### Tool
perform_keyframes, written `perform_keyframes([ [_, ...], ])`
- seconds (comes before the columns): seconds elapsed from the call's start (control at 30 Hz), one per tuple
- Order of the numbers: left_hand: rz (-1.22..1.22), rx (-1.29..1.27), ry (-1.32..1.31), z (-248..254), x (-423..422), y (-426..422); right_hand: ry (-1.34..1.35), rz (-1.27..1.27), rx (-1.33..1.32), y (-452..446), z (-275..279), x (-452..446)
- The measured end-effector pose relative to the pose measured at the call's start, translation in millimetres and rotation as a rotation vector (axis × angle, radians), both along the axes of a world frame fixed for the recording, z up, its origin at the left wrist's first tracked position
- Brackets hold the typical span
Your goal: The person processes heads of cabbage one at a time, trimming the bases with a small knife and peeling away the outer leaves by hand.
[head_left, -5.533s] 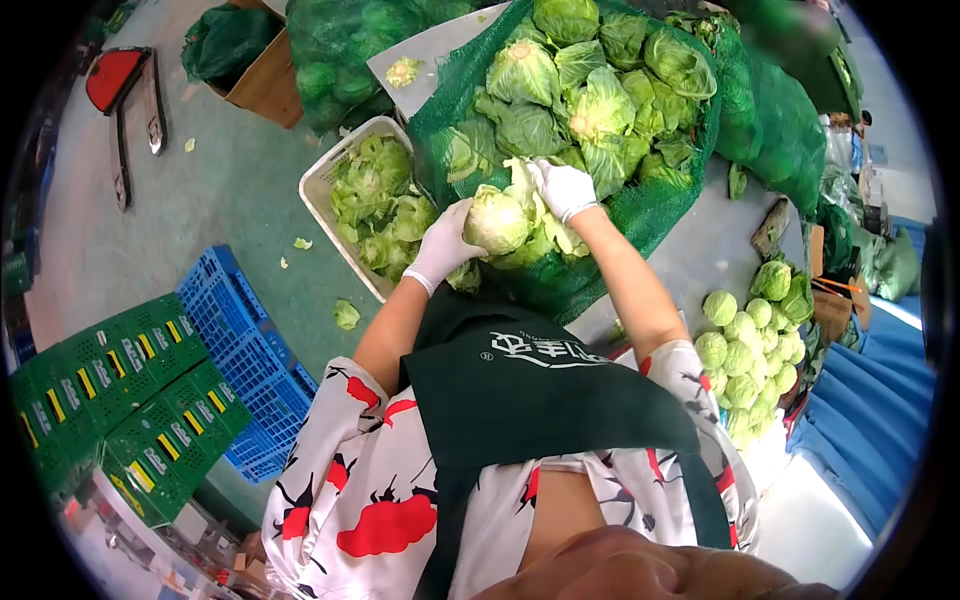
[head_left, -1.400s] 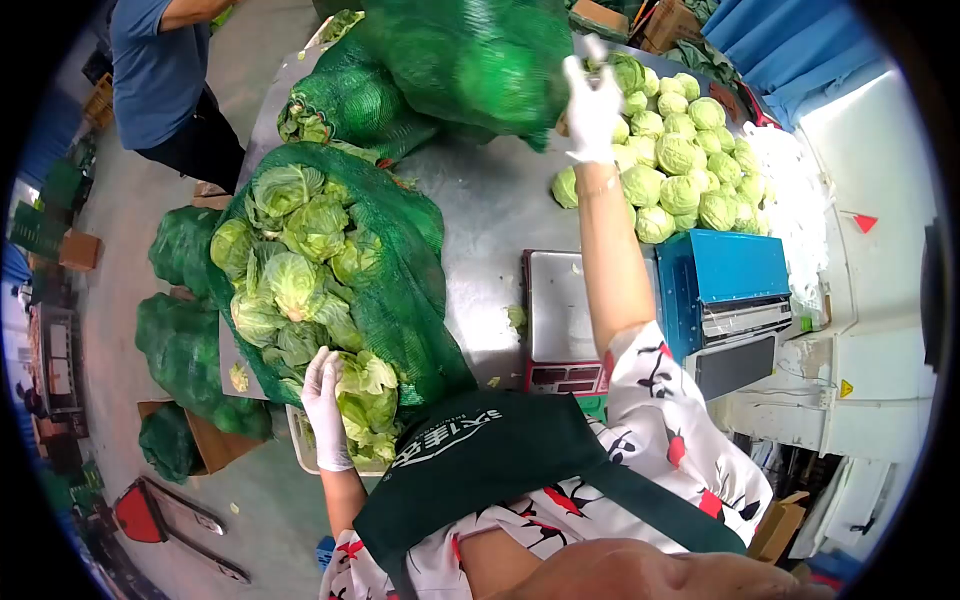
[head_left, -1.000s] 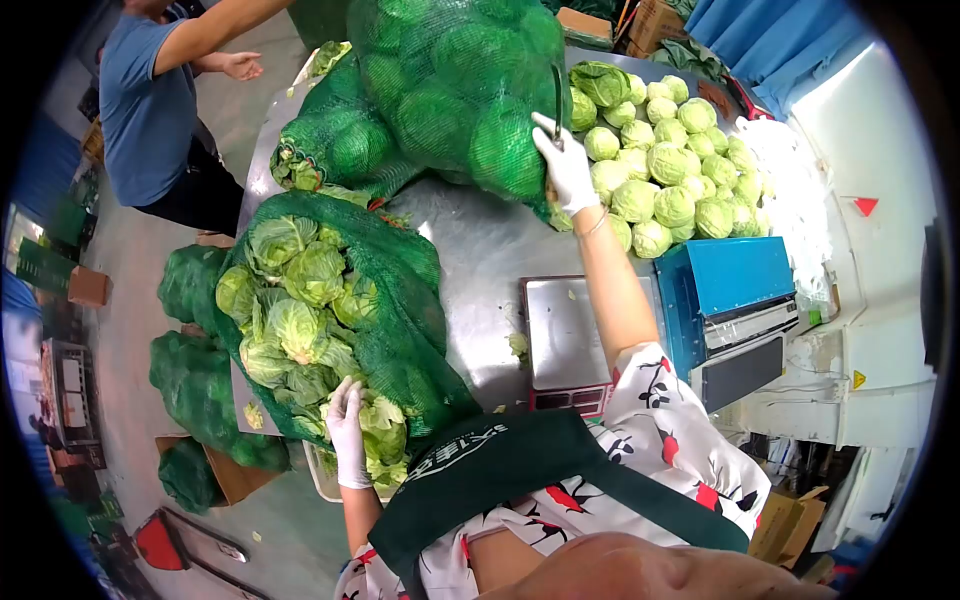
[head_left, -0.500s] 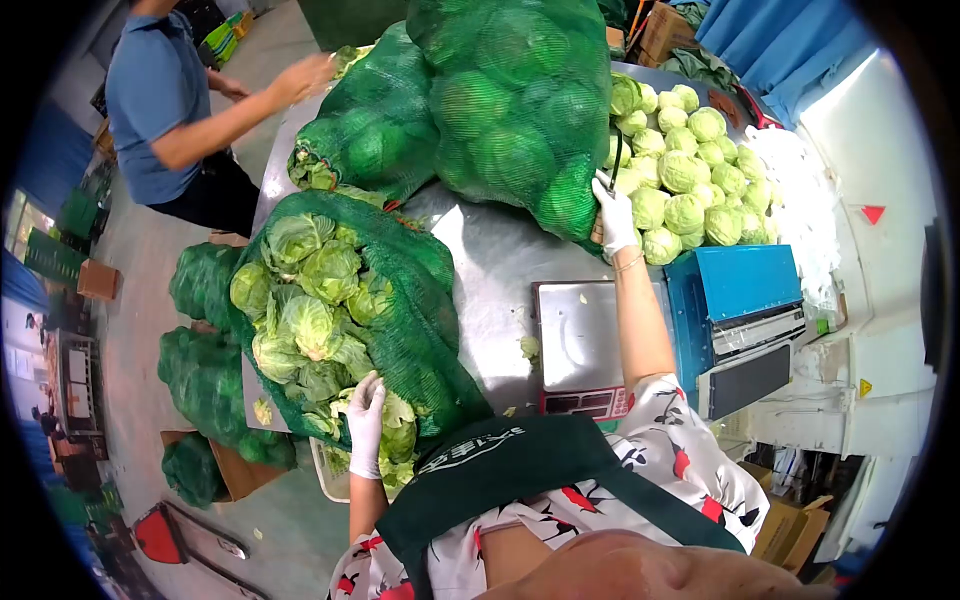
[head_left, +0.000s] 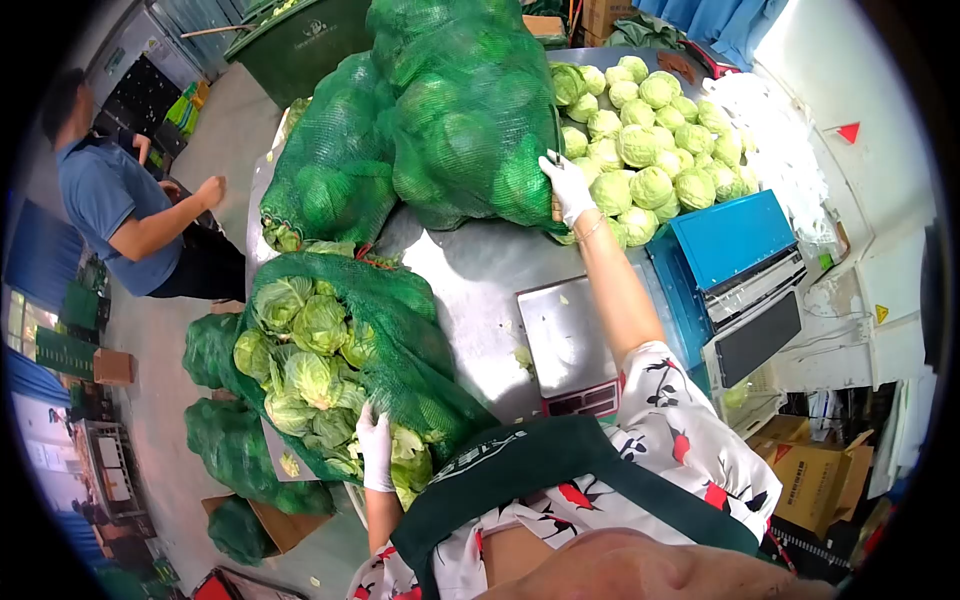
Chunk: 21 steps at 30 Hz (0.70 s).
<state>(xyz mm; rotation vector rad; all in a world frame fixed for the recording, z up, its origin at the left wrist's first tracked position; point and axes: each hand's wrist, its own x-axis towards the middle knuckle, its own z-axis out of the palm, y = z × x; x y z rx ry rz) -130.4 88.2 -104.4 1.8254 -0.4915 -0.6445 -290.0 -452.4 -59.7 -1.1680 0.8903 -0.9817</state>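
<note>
My left hand (head_left: 375, 447), in a white glove, lies with fingers stretched out against the cabbages (head_left: 312, 382) at the mouth of an open green mesh bag (head_left: 425, 375). Whether it touches the mesh rim, I cannot tell. My right hand (head_left: 568, 190), also gloved, is closed around what looks like a knife with a brown handle (head_left: 557, 208); its dark blade is mostly hidden. That hand is against the lower right side of a large, full mesh bag (head_left: 470, 120). Another full mesh bag (head_left: 335, 150) leans beside it.
Loose cabbages (head_left: 650, 145) are heaped at the table's far right. A scale (head_left: 568, 335) and a blue machine (head_left: 730, 245) stand nearer. More mesh bags (head_left: 240, 450) sit on the floor at left. A person in a blue shirt (head_left: 120, 215) stands beyond the table's left side.
The view has shifted. The person in blue has lowered an arm and moved back from the bags. My hands keep about the same places at the bags.
</note>
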Motion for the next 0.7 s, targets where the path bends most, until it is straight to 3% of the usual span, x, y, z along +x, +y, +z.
perform_keyframes([
  [0.1, 0.091, 0.035, -0.001, -18.5, -0.9, 5.4, -0.050, 0.006, 0.034, -5.7, 1.4, -8.4],
  [0.3, -0.018, 0.067, -0.011, -9.1, 4.8, -4.3, 0.023, -0.041, -0.010, -18.5, -2.0, -14.1],
  [0.43, -0.045, 0.017, 0.014, -14.8, 11.1, -0.2, 0.000, 0.024, 0.094, -49.1, -14.3, -33.5],
  [0.53, -0.002, 0.090, 0.026, -17.1, 8.3, 4.0, -0.157, 0.143, 0.294, -63.8, -15.3, -56.0],
  [0.57, 0.016, 0.114, 0.021, -17.7, 7.4, 6.9, -0.239, 0.148, 0.332, -50.9, 7.9, -61.1],
  [0.7, -0.006, 0.097, -0.008, -23.3, 4.4, 16.4, -0.168, 0.182, 0.376, -73.9, 0.4, -92.8],
])
